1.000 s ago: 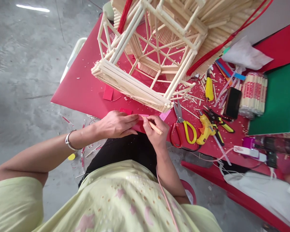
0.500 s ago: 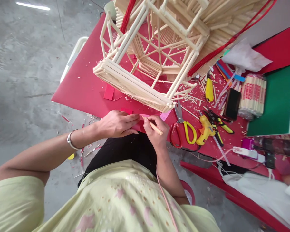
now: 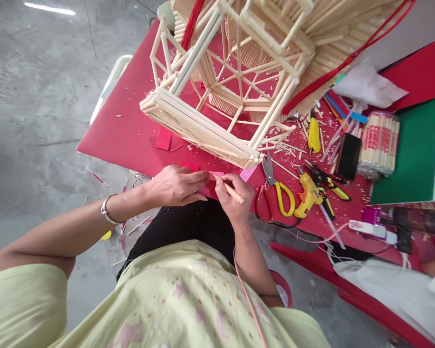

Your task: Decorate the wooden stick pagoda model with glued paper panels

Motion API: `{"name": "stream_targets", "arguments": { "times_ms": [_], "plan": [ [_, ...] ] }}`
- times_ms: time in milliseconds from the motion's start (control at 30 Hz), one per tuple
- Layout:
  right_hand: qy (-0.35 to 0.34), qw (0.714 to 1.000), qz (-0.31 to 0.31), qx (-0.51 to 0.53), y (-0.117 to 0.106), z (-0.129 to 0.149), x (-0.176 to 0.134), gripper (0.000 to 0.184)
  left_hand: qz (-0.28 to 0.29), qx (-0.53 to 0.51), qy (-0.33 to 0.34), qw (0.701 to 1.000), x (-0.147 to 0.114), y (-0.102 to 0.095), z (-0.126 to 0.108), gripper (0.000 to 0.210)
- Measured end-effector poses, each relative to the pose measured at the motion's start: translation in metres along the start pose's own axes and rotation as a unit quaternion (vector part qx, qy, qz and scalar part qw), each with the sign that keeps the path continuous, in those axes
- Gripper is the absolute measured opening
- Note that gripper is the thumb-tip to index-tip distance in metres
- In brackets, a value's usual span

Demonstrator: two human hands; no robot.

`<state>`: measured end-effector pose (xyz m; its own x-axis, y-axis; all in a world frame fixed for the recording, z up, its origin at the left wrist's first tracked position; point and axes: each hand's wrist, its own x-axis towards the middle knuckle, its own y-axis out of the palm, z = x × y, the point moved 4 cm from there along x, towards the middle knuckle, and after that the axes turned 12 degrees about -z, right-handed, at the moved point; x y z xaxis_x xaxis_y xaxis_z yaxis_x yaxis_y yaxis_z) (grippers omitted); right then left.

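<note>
At the near edge of the red table, my left hand [image 3: 177, 186] lies flat, fingers stretched out, its fingertips at a strip of pink paper [image 3: 216, 174]. My right hand [image 3: 235, 197] pinches a tan, pencil-like stick [image 3: 235, 192] in a writing grip; its tip meets the pink strip close to my left fingertips. Behind my left hand is a red paper piece [image 3: 190, 166]. Beyond my right hand lies another pink paper piece [image 3: 247, 173], apparently with marks on it. Above both hands stands a large lantern-like frame of wooden sticks [image 3: 203, 126] with red tassels.
Right of my hands lie scissors [image 3: 281, 188], a yellow glue gun [image 3: 308, 195], cutting pliers [image 3: 328, 181] and a yellow cutter [image 3: 313, 135]. Farther right are a phone [image 3: 348, 155] and a wrapped stick bundle [image 3: 379, 142]. Stick scraps litter the red table [image 3: 130, 121]. Someone's white clothing shows at right.
</note>
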<state>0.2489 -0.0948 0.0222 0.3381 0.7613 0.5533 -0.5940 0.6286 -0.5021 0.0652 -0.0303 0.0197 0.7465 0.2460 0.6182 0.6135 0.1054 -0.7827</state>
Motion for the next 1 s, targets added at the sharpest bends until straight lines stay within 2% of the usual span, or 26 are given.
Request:
{"name": "stream_targets", "arguments": {
  "times_ms": [567,800,1000],
  "plan": [
    [-0.009,0.999,0.023,0.024,0.0007,0.0002,0.0001,0.01,-0.006,-0.004,-0.007,1.0,-0.0004,0.0003,0.0,0.046],
    [-0.007,1.0,0.026,0.008,0.0,0.0006,-0.0005,0.014,0.002,-0.011,-0.016,1.0,-0.0026,0.0017,0.0007,0.046],
    [-0.008,1.0,-0.012,-0.007,-0.0005,-0.0026,-0.0024,0.011,-0.002,0.008,-0.008,1.0,-0.0011,0.0,0.0,0.049]
  ]
}}
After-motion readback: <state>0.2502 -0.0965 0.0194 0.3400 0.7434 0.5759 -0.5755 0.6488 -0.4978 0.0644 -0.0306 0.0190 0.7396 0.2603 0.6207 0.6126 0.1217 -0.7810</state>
